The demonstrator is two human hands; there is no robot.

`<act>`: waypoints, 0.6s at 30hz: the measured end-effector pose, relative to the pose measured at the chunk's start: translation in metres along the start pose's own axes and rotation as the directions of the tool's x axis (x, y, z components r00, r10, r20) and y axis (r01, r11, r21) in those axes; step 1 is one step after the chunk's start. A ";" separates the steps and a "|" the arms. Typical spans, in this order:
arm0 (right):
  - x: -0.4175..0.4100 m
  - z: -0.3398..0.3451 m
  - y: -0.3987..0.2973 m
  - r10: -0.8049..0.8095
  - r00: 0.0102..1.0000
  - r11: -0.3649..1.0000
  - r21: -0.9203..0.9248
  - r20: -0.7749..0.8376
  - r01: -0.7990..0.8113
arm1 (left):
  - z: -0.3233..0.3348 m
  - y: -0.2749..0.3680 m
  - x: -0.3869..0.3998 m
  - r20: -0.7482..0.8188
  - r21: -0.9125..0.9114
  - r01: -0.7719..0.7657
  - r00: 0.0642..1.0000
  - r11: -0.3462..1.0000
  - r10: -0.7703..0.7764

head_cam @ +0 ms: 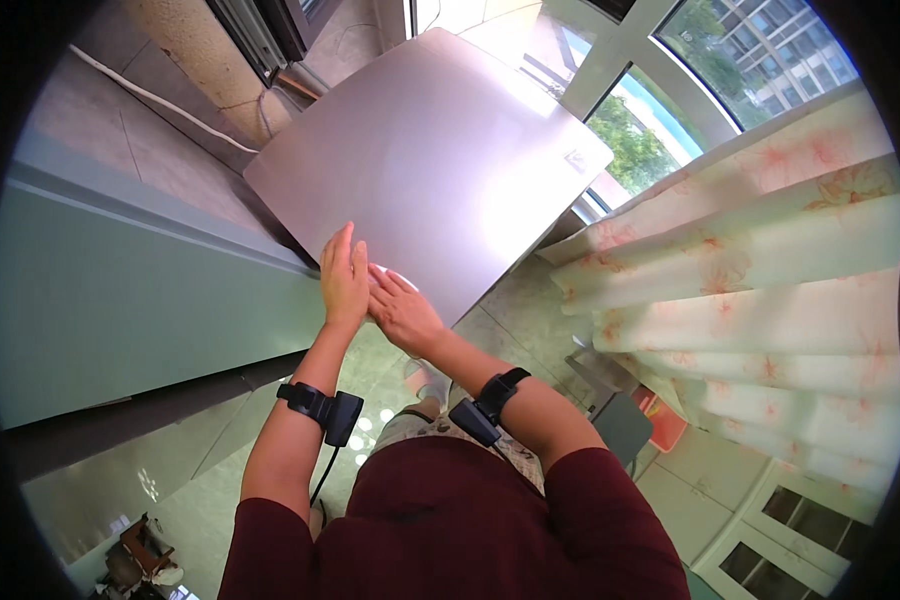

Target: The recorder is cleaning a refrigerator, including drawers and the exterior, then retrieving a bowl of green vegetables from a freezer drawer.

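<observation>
My left hand (344,281) is turned edge-on, with its fingers straight and its thumb standing slightly apart. Against or just beside its palm are the fingertips of my right hand (406,311), which is stretched out with its back up. A white curved edge (397,275) peeks out past the right fingers; what it belongs to is hidden. Both hands are over the near corner of a large silvery panel (390,157) with rounded corners, apparently an appliance top. I cannot tell whether either hand touches it.
A pale green cabinet or appliance (142,292) borders the left side. Floral curtains (727,292) hang on the right beside windows (645,120). A white cable (157,99) runs at upper left. Lower right are a grey chair (621,427) and a red container (664,424). Wrist straps with cabled black devices (343,418) are on my forearms.
</observation>
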State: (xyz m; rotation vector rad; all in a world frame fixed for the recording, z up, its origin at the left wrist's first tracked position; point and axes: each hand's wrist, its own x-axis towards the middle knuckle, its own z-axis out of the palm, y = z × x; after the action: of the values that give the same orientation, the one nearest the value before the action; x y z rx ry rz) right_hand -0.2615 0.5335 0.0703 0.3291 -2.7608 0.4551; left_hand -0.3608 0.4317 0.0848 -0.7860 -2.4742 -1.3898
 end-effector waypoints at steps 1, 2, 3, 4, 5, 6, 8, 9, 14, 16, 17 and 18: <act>0.004 -0.001 -0.001 -0.066 0.997 0.998 -0.007 0.037 0.066 | 0.002 -0.003 0.001 -0.002 0.005 0.003 1.000 1.000 -0.003; 0.008 -0.003 0.010 -0.116 0.992 0.993 0.023 0.050 0.115 | 0.003 -0.008 0.000 0.004 0.020 -0.012 1.000 1.000 0.012; 0.014 -0.007 0.028 -0.120 0.991 0.993 0.026 0.050 0.119 | 0.005 -0.011 0.002 0.010 0.031 -0.031 0.999 0.999 0.031; 0.018 -0.014 0.055 -0.038 0.999 0.999 -0.005 0.011 0.038 | 0.007 -0.011 0.004 0.007 0.029 -0.031 1.000 0.999 0.031; 0.021 -0.022 0.076 0.043 0.999 0.999 -0.018 -0.022 -0.043 | 0.003 -0.012 0.000 0.021 0.065 -0.001 1.000 0.998 -0.001; 0.023 -0.036 0.098 0.142 0.985 0.986 -0.072 -0.094 -0.149 | -0.001 -0.015 -0.003 0.024 0.106 0.031 0.999 0.994 -0.034; 0.022 -0.072 0.159 0.338 0.923 0.912 -0.179 -0.187 -0.370 | -0.002 -0.015 -0.004 -0.004 0.157 0.067 0.998 0.985 -0.067; 0.018 -0.089 0.190 0.383 0.888 0.890 -0.155 -0.253 -0.428 | -0.002 -0.016 -0.003 -0.023 0.201 0.090 0.996 0.975 -0.088; 0.004 -0.149 0.295 0.567 0.762 0.692 -0.321 -0.313 -0.646 | 0.002 -0.021 -0.011 -0.114 0.198 0.272 0.961 0.942 -0.254; 0.012 -0.147 0.305 0.560 0.754 0.687 -0.317 -0.343 -0.654 | 0.002 -0.022 -0.012 -0.156 0.180 0.337 0.937 0.924 -0.312; 0.017 -0.142 0.308 0.559 0.749 0.687 -0.307 -0.356 -0.659 | 0.002 -0.020 -0.012 -0.204 0.181 0.383 0.916 0.906 -0.346; 0.026 -0.132 0.299 0.522 0.758 0.724 -0.267 -0.391 -0.636 | -0.003 -0.018 -0.013 -0.253 0.185 0.431 0.889 0.883 -0.381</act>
State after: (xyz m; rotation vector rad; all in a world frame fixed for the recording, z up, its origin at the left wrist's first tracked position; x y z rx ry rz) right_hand -0.3309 0.8509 0.1163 -0.6881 -2.5200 0.0673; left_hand -0.3597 0.4172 0.0679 -0.0561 -2.6596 -1.1782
